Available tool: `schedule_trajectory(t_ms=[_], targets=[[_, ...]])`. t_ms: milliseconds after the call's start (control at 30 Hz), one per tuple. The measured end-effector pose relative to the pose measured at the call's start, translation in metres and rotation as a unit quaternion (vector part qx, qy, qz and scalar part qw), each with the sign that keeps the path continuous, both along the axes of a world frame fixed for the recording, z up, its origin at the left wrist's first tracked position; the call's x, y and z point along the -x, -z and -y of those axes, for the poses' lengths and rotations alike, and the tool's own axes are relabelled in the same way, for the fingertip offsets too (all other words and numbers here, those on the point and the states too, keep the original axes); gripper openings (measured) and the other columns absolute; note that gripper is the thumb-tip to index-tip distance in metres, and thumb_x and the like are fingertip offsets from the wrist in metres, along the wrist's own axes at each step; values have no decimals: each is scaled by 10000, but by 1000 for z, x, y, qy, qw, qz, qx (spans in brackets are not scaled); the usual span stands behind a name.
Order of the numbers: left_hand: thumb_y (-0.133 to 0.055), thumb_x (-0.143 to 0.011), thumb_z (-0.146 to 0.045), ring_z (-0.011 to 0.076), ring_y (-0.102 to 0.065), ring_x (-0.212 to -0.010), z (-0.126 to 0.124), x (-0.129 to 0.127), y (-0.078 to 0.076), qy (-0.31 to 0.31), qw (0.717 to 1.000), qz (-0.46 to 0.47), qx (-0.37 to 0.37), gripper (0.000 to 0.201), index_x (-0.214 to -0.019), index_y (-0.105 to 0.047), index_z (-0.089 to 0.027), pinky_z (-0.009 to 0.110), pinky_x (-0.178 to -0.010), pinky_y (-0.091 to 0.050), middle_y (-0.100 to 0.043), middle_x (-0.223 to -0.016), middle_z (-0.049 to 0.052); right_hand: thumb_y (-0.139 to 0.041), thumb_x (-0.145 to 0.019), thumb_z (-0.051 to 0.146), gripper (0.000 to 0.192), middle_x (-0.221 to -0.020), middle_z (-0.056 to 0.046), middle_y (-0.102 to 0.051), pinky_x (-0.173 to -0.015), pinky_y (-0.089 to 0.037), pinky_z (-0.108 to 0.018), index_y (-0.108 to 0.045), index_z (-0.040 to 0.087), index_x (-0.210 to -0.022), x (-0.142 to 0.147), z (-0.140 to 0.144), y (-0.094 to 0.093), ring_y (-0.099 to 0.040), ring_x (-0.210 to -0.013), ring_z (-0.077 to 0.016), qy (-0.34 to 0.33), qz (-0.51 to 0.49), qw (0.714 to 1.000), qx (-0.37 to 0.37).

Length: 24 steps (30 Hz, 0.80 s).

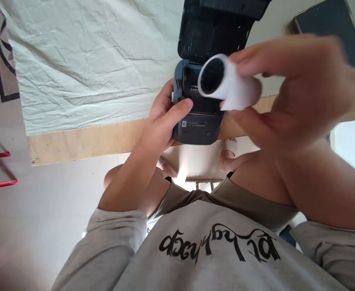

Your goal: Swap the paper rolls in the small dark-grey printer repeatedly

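A dark label printer (195,131) sits at the table's front edge with its black lid (215,34) swung up and back. My left hand (169,115) is wrapped round the printer's left side, the thumb lying over the rim of its paper bay. Above the bay's right side, my right hand (292,89) pinches a white paper roll (240,89) between thumb and fingers. The roll is tilted, its hollow dark core facing left, and a loose paper end hangs beneath it. The right hand is slightly blurred.
A pale cloth (95,60) covers the table, whose bare wooden edge (83,141) faces me. A dark phone-like device (331,32) lies at the back right. Red bars (0,186) stand at the far left, above the tiled floor (53,210).
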<state>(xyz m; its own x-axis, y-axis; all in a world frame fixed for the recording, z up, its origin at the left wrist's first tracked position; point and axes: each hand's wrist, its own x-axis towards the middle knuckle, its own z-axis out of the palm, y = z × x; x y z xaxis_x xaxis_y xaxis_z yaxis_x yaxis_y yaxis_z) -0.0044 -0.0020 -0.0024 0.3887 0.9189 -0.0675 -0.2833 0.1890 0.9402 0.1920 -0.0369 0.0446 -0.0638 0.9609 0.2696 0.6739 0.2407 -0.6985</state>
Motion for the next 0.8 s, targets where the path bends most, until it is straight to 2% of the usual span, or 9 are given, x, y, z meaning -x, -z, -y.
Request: schedule_trajectory(t_ms=[100,167,267,367,433,533,633,733,800], targets=[[-651,-839,-355,183,-681,-837,1,-1,4,4,1000,17,-11,276,-1089,-594,-254,291,-648,-504,-650,-942,24,-547,-797,239,222,-972,52,-688,-936,-507,-420,-611,291,-1004,17,-3,-2,-661,-1064,-202,11,143,987,-77],[-648,-840,-360,201,-684,-904,1,-3,5,8,1000,28,-11,314,-1125,-567,-258,302,-671,-515,-654,-984,30,-518,-811,205,197,-1000,51,-703,-867,-523,-414,-598,265,-980,20,-8,2,-678,-1017,-202,21,223,970,-99],[-611,-848,-451,249,-652,-1075,0,-6,4,-7,999,35,-8,283,-1036,-578,-242,342,-761,-529,-661,-1003,54,-496,-829,162,143,-1131,101,-698,-860,-507,-435,-596,257,-865,20,-11,8,-672,-1022,-202,15,251,959,-134],[-550,-841,-580,277,-595,-1194,-3,-6,3,-9,1000,27,-13,344,-906,-591,-244,364,-871,-519,-663,-974,66,-517,-842,194,126,-1026,102,-718,-812,-485,-429,-587,250,-753,22,-5,9,-642,-1005,-214,-2,245,955,-169],[-576,-820,-594,269,-608,-1146,-3,-4,2,1,1000,14,-22,352,-919,-594,-257,353,-855,-510,-655,-932,54,-551,-843,248,94,-952,87,-722,-773,-458,-425,-592,263,-760,23,1,10,-628,-950,-215,-35,238,953,-187],[-698,-775,-406,197,-625,-904,-3,1,4,18,999,8,-45,287,-1005,-602,-263,315,-749,-489,-618,-888,21,-583,-854,391,120,-957,80,-723,-745,-439,-426,-600,277,-821,22,7,12,-636,-940,-212,-88,220,948,-213],[-717,-742,-281,142,-580,-776,-6,4,13,37,997,15,-71,344,-1065,-601,-252,291,-708,-489,-597,-888,10,-569,-865,408,167,-889,45,-708,-809,-493,-411,-603,247,-834,11,3,16,-653,-883,-176,-78,130,954,-260],[-761,-677,-428,197,-624,-929,-16,3,32,22,993,4,-114,584,-1200,-545,-281,339,-799,-529,-618,-1070,40,-551,-875,361,212,-1009,1,-661,-926,-519,-390,-629,231,-1023,-5,-9,19,-635,-970,-178,21,65,961,-267],[-822,-500,-573,258,-635,-1015,-23,2,46,30,986,15,-163,974,-1350,-401,-349,370,-792,-542,-598,-1205,49,-535,-893,351,397,-1227,5,-577,-1030,-483,-389,-539,279,-1283,-13,-17,21,-586,-1164,-201,12,50,967,-250]])
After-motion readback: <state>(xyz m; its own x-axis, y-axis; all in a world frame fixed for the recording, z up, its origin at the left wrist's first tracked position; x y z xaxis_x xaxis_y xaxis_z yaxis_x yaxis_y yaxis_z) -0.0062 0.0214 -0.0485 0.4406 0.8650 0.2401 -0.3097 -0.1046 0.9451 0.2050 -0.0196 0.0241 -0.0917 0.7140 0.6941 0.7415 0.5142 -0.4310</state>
